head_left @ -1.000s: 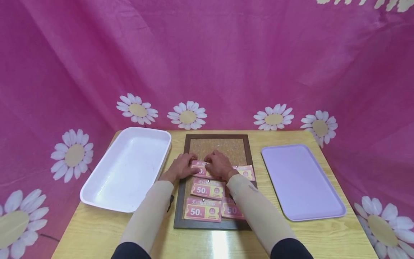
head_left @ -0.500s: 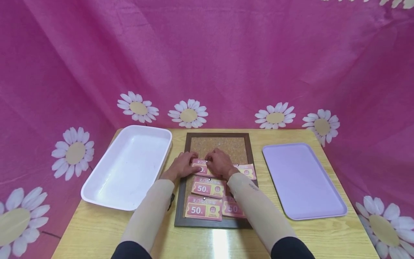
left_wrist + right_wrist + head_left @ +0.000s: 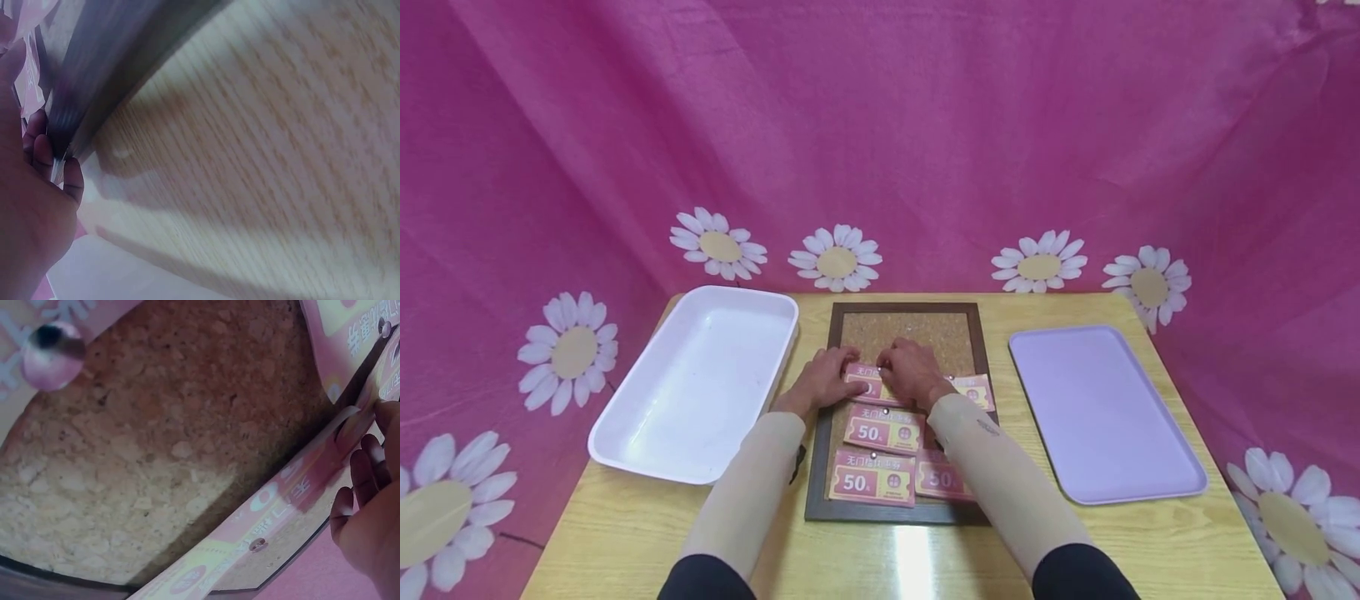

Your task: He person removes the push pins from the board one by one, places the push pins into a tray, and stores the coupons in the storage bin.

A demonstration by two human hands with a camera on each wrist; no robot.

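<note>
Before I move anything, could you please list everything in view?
Dark-framed rectangular cork board: 1, brown, table's middle
Printed paper coupons: at least 5, pink and yellow, on the board
Small round pins: several, silvery, in the coupons
Deep rectangular tub: 1, white, table's left
Flat rectangular tray: 1, lilac, table's right
Wood-grain table: 1, tan, beneath these
Daisy-print cloth: count unclear, magenta and white, behind and beside the table
Small object: 1, black, beside the board's left edge, identity unclear
Long sleeves: 2, beige and black, on the arms
Left hand: 1, thumb on the upper-left coupon
Right hand: 1, over that coupon's right part
</note>
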